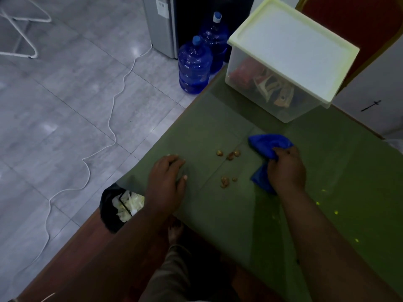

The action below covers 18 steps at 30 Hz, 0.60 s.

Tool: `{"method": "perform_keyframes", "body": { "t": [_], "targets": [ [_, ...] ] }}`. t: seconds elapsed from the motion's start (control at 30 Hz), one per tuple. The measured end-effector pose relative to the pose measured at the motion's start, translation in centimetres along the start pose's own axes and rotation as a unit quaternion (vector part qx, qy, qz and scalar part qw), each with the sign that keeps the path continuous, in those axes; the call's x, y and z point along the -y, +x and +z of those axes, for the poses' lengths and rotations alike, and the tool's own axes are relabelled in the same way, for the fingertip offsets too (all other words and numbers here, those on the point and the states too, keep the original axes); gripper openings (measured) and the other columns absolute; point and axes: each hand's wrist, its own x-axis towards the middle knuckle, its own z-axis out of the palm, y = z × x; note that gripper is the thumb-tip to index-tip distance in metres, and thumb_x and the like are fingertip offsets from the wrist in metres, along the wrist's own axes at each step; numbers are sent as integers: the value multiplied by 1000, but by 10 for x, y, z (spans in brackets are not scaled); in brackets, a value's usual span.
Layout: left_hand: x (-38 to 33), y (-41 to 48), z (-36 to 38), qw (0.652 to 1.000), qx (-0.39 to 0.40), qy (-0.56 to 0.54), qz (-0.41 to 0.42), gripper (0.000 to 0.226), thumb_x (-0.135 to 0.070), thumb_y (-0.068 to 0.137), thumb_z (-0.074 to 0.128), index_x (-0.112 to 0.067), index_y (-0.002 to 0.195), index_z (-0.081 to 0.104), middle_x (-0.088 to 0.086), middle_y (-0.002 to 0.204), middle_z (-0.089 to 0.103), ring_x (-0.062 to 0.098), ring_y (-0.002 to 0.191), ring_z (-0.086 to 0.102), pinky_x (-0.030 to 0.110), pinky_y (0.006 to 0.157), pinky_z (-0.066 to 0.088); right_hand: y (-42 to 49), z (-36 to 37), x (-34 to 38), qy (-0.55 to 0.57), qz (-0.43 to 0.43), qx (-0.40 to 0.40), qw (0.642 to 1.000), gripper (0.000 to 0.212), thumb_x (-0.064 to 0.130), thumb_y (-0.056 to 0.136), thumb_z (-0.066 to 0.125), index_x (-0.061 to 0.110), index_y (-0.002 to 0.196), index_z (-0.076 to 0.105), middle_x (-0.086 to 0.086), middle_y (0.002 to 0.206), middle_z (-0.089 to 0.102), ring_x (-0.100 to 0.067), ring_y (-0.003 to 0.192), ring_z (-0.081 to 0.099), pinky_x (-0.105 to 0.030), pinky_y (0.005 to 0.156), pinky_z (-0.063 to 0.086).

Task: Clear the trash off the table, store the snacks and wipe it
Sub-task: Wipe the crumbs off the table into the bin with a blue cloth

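Note:
A green cloth covers the table (327,171). Several brown crumbs (229,154) lie in its middle, with a second small cluster (225,181) nearer me. My right hand (286,168) grips a bunched blue cloth (269,143) just right of the crumbs. My left hand (166,179) rests on the table near its left edge, fingers loosely curved, holding nothing that I can see. A clear box (274,92) with a pale lid, snack packets inside, stands at the far side of the table.
A black-lined bin (109,205) with white trash sits on the floor below the table's left edge. Two blue water jugs (194,66) stand by a dispenser. A white cable (113,105) snakes over the tiled floor. A red chair (349,18) is behind the box.

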Motion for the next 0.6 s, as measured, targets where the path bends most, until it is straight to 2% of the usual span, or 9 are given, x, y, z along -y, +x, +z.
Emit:
{"method": "perform_keyframes", "body": {
  "t": [0.1, 0.2, 0.27, 0.33, 0.4, 0.47, 0.5, 0.6],
  "targets": [
    [4, 3, 0, 999, 10, 36, -6, 46, -30, 83, 54, -9, 123, 61, 9, 128, 56, 28, 121, 50, 39, 102, 39, -1, 14, 30, 11, -3, 22, 1000, 36, 21, 92, 51, 20, 128, 57, -10, 133, 47, -35, 101, 57, -34, 82, 44],
    [5, 4, 2, 998, 24, 60, -2, 46, -31, 81, 55, -10, 123, 60, 9, 129, 55, 31, 122, 51, 46, 98, 43, -14, 26, 62, 35, -84, 45, 995, 34, 18, 91, 48, 21, 123, 59, -7, 115, 52, -29, 94, 55, -28, 71, 36],
    [4, 4, 2, 997, 29, 67, -2, 46, -30, 81, 56, -11, 123, 60, 9, 130, 55, 32, 123, 50, 48, 98, 43, -22, 26, 72, 70, -126, 38, 989, 31, 17, 90, 51, 19, 119, 63, -3, 104, 50, -25, 88, 55, -28, 67, 38],
    [3, 3, 2, 997, 30, 69, 0, 45, -29, 81, 56, -10, 123, 60, 10, 130, 54, 33, 123, 50, 49, 98, 43, -25, 16, 70, 104, -147, 0, 984, 33, 14, 89, 56, 19, 119, 65, -5, 104, 50, -21, 84, 53, -30, 71, 44],
    [1, 2, 2, 997, 29, 78, 10, 45, -28, 82, 56, -9, 123, 60, 12, 130, 54, 34, 123, 50, 50, 99, 42, -27, -4, 58, 141, -140, -34, 979, 35, 11, 87, 59, 20, 121, 66, -1, 104, 50, -12, 86, 47, -19, 77, 41],
    [-1, 3, 2, 996, 23, 82, 20, 46, -29, 83, 55, -7, 123, 60, 14, 129, 55, 36, 123, 50, 50, 100, 42, -34, -30, 35, 183, -119, -70, 973, 34, 9, 87, 61, 19, 119, 67, 3, 99, 48, -7, 86, 47, -2, 75, 32],
    [3, 8, -3, 996, 14, 87, 21, 46, -29, 83, 54, -6, 122, 61, 15, 129, 55, 36, 121, 50, 49, 100, 41, -34, -41, 27, 201, -111, -84, 970, 33, 9, 87, 62, 19, 117, 68, 2, 98, 50, -7, 86, 49, 1, 75, 31],
    [-4, 11, 2, 994, 7, 95, 44, 44, -27, 83, 58, -3, 120, 61, 19, 125, 56, 40, 117, 51, 47, 99, 41, -61, -75, -42, 209, -46, -104, 971, 31, 13, 86, 64, 19, 116, 68, -4, 103, 58, -10, 90, 55, -4, 78, 37]
  ]
}}
